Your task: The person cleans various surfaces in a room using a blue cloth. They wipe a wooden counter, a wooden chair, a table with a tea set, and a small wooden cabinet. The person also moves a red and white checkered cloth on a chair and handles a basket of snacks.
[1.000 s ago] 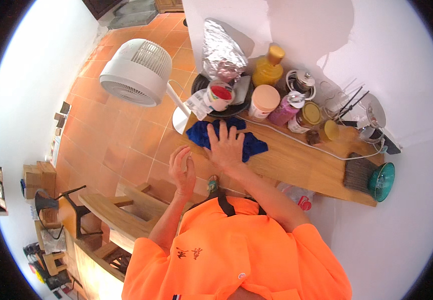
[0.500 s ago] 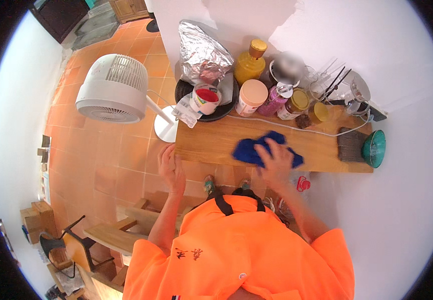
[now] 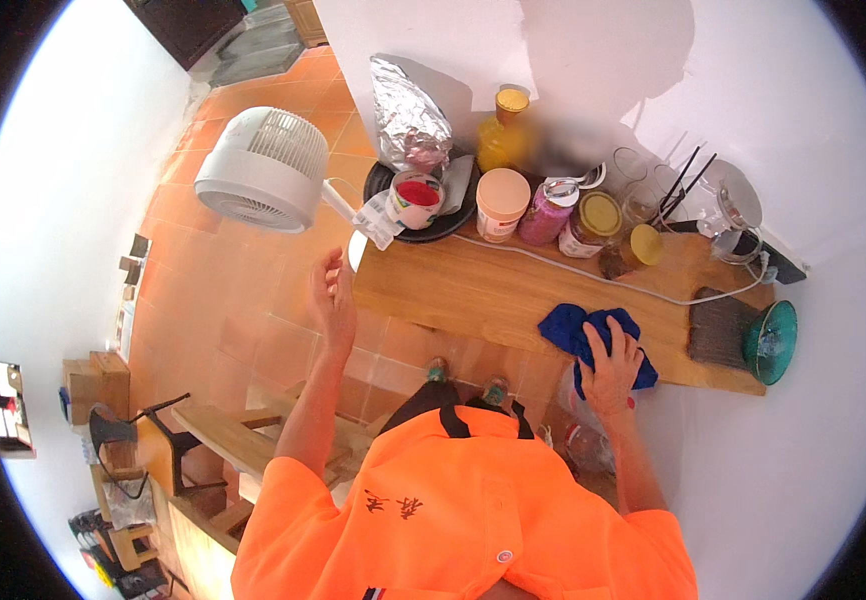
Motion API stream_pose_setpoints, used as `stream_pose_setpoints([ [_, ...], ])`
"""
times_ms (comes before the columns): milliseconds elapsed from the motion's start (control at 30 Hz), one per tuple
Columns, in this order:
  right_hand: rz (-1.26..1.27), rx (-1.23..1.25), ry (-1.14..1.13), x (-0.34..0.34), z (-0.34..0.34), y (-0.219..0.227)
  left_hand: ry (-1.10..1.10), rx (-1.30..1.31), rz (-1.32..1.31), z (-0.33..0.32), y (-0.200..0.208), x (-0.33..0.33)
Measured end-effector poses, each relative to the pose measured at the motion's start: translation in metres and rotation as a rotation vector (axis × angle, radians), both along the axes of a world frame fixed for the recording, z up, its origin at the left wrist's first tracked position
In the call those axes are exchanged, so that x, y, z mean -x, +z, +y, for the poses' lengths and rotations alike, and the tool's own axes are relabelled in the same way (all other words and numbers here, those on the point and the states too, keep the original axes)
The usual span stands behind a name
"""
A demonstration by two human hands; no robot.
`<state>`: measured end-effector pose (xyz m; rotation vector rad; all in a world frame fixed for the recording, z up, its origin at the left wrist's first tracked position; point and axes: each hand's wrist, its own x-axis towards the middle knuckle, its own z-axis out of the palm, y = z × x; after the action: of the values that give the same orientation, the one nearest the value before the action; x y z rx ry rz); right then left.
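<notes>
My right hand (image 3: pixel 611 370) presses on a crumpled dark blue cloth (image 3: pixel 563 328), with its fingers spread over the fabric. The cloth lies at the front edge of a narrow wooden tabletop (image 3: pixel 443 285), right of the middle, and bunches out on both sides of the hand. Beside the table's left end, my left hand (image 3: pixel 333 295) is raised with loosely bent fingers and nothing in it. Right of the cloth sit a dark square mat (image 3: pixel 718 330) and a green glass bowl (image 3: pixel 771 342).
Along the wall stand a black pan (image 3: pixel 381 185) with a foil-wrapped bundle (image 3: pixel 408 120) and a tape roll (image 3: pixel 415 200), then several jars (image 3: pixel 593 222) and glassware (image 3: pixel 728 200). A white cable (image 3: pixel 573 270) crosses the tabletop. Left is a white fan (image 3: pixel 263 170); wooden chairs (image 3: pixel 178 450) stand lower left.
My right hand and the cloth have moved right along the table's front edge. My left hand has come up beside the left end. The whole view has shifted and turned slightly.
</notes>
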<state>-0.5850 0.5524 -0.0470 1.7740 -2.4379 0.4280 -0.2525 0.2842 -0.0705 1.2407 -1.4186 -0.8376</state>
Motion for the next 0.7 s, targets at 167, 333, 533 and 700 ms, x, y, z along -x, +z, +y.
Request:
stream_pose_setpoints([
  [167, -0.014, 0.03, 0.1, -0.015, -0.021, -0.004, -0.027, -0.003, -0.079, -0.021, 0.048, 0.014],
  [333, -0.002, 0.034, 0.083, -0.028, -0.034, 0.003, -0.116, 0.031, -0.015, -0.086, 0.028, 0.009],
  [533, -0.519, 0.112, -0.142, -0.048, -0.048, 0.007, -0.301, -0.14, -0.061, -0.132, 0.021, 0.026],
  [700, -1.583, 0.429, -0.393, -0.107, -0.104, 0.027, -0.444, -0.122, -0.144, -0.159, -0.002, 0.029],
])
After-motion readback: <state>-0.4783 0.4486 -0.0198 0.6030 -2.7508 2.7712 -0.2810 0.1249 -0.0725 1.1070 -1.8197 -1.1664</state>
